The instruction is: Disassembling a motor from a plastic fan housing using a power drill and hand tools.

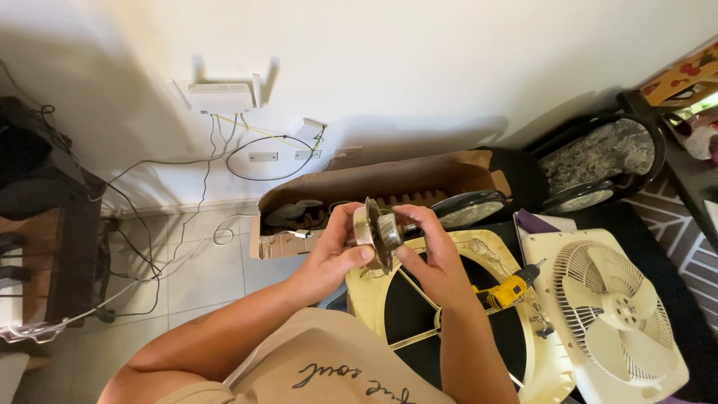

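Centrally, held thing: a small round silver-grey metal fan motor with a thin disc-shaped plate [378,230] sits just above the middle of the frame, raised over the floor between both hands.
Left hand [336,251]: comes up from the lower left, fingers curled closed around the left side of the motor, thumb lying across its lower face.
Right hand [434,254]: comes up from the lower right, fingers closed on the right side of the motor, fingertips on its top edge and thumb pressing from below.
Motor against the grip: it lies between the two hands, touching both, its plate standing on edge and showing above and below the fingers.
Below the hands: a cream square plastic fan housing with a round black opening [374,288] lies flat, directly under the motor.
Beside the right forearm: a yellow and black cordless drill [508,288] rests on that housing, near the wrist.
Lower right of the frame: a white plastic box fan front with a round grille [613,307] lies flat, well apart from the hands.
Behind the hands: a long open brown cardboard box [389,183] stands against the wall.
Upper left of the frame: a white router on the wall [221,96] with cables hanging down.
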